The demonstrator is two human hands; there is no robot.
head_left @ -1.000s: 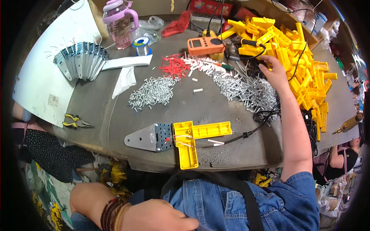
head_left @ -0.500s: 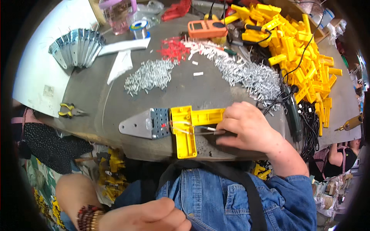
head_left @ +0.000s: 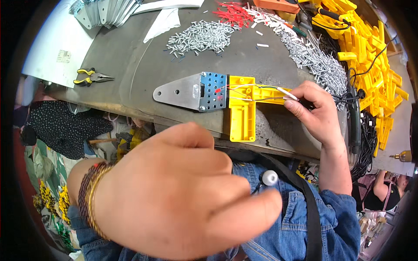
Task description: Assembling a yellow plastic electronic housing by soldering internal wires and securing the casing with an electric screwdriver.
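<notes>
On the bench lies a yellow plastic housing half (head_left: 242,124) with a branch running right. A tapered metal plate (head_left: 179,92) with a perforated section (head_left: 213,90) joins its left side. Thin wires (head_left: 261,99) run from the plate across the housing to my right hand (head_left: 317,108). Thumb and fingers of that hand pinch a white sleeve (head_left: 287,93) at the wire ends. My left hand (head_left: 174,191), large and close, is closed in front of my lap. Beside its fingertips shows a round whitish end (head_left: 270,177) on a black cord; the grip itself is hidden.
Piles of screws (head_left: 201,38) and rivet-like metal pins (head_left: 315,58) lie farther back, with red sleeves (head_left: 233,14) between them. Yellow housings (head_left: 370,52) heap at the right, near black cables (head_left: 365,139). Pliers (head_left: 92,77) rest at the left, below metal plates (head_left: 106,11).
The view has shifted, so the bench sits higher and farther right. My left hand has risen toward the view, the whitish end now showing. My right hand has lifted and turned, pinching the sleeve.
</notes>
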